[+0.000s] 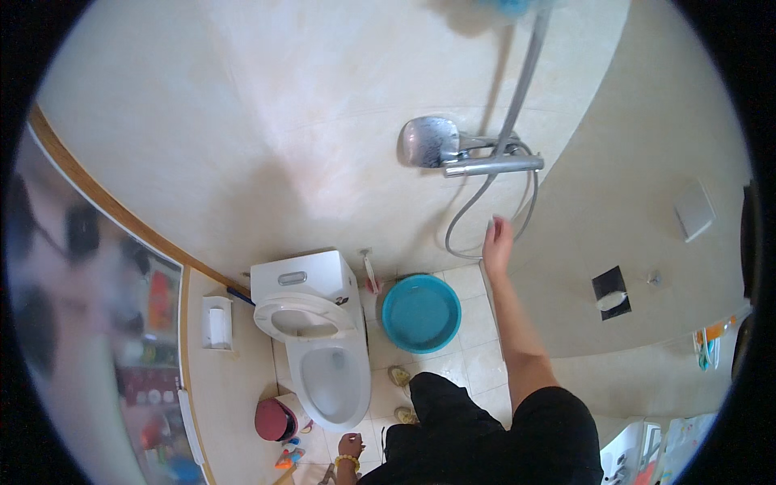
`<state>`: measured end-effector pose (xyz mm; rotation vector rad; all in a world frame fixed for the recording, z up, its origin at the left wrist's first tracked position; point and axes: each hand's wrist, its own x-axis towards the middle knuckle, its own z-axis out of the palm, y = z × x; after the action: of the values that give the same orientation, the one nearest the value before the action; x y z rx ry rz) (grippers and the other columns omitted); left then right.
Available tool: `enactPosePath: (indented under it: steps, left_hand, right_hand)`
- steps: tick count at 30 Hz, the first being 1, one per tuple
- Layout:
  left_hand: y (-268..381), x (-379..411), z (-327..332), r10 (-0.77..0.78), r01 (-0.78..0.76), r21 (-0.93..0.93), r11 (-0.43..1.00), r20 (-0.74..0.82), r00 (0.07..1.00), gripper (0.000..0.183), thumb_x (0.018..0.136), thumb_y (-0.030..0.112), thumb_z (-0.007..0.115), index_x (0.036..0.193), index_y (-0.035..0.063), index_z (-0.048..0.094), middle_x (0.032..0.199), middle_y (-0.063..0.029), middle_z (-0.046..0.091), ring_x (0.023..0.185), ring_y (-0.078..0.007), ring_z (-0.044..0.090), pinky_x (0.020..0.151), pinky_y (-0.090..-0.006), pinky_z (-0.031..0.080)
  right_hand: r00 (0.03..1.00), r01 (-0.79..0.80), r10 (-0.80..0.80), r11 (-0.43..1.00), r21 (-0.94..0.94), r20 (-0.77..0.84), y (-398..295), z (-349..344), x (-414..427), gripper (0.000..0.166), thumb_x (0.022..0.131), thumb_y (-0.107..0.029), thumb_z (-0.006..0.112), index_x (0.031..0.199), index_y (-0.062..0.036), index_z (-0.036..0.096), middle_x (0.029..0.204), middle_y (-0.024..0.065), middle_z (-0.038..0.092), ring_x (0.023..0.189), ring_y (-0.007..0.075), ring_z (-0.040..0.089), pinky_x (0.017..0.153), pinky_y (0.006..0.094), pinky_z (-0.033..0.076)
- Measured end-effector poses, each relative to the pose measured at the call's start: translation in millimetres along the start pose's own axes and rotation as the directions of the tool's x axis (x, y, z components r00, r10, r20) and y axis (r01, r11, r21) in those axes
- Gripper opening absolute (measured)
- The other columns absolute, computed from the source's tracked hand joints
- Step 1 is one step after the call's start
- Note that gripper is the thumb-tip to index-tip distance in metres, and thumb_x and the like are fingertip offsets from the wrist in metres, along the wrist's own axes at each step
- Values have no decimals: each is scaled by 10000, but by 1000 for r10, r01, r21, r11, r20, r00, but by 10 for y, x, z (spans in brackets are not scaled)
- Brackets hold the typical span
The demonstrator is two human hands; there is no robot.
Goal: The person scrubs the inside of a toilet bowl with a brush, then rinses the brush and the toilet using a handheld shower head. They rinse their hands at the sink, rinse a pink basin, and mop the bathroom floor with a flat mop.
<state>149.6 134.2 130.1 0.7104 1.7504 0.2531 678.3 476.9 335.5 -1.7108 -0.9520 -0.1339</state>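
My right hand [498,237] reaches out past the hose loop, its fingers curled. Whether anything small sits in its fingertips cannot be told. Near it are the grey shower hose [453,215] and, higher on the wall, the chrome shower mixer [497,165] beside a hand shower head [430,142]. Below and to the left of that arm, a turquoise plastic basin [421,313] rests on the tiled floor. My left hand [351,445], with a yellow beaded bracelet at its wrist, hangs low in front of the toilet bowl [332,388]; its fingers look bent and partly hidden.
The toilet seat [303,318] is raised, its lid leaning against the cistern [297,276]. A toilet-paper holder [217,323] hangs on the left wall above a dark red bin [276,419]. A brush [370,276] hangs beside the toilet. A white washbasin [624,451] stands at the lower right.
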Motion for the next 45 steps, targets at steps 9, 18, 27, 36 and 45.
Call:
enactPosePath:
  steps: [9, 18, 27, 36, 45]
  left_hand:
    - [-423, -178, 297, 58, -80, -141, 987, -157, 986, 299, 822, 231, 602, 959, -30, 545, 723, -151, 634, 548, -220, 637, 491, -305, 529]
    - [603, -113, 826, 57, -75, -122, 990, -146, 988, 349, 841, 263, 583, 1018, -34, 532, 776, -154, 640, 596, -213, 645, 502, -304, 527]
    - [1981, -239, 1778, 311, -313, 26, 949, 65, 948, 361, 845, 285, 572, 1044, -16, 549, 860, -148, 639, 703, -208, 652, 622, -304, 521]
    - [2440, -419, 2098, 382, -408, 143, 901, 180, 906, 389, 868, 317, 564, 1081, -7, 542, 907, -141, 628, 768, -197, 635, 670, -301, 518]
    - [2816, -593, 2197, 464, -493, 158, 856, 187, 866, 376, 867, 294, 567, 1082, -14, 538, 910, -139, 624, 768, -197, 638, 679, -304, 517]
  right_hand:
    - [828, 561, -513, 763, -321, 227, -619, -400, 2111, 250, 697, -12, 550, 936, -69, 594, 902, 130, 582, 833, 323, 551, 744, 426, 458]
    - [413, 854, -603, 517, -60, 683, -327, -11, 2642, 194, 671, -126, 651, 839, -53, 586, 862, 105, 600, 902, 285, 537, 787, 403, 446]
    - [436, 841, -718, 540, 38, 543, -370, -360, 2943, 278, 735, -118, 625, 998, -77, 544, 946, 105, 551, 882, 296, 538, 755, 412, 417]
    - [623, 751, -663, 655, -82, 416, -122, -814, 3133, 250, 779, -103, 554, 1026, -75, 528, 954, 96, 540, 919, 271, 525, 768, 394, 384]
    - [530, 845, -742, 503, -181, 410, 126, -751, 3523, 179, 801, -88, 482, 976, -63, 512, 928, 103, 518, 871, 272, 522, 723, 386, 406]
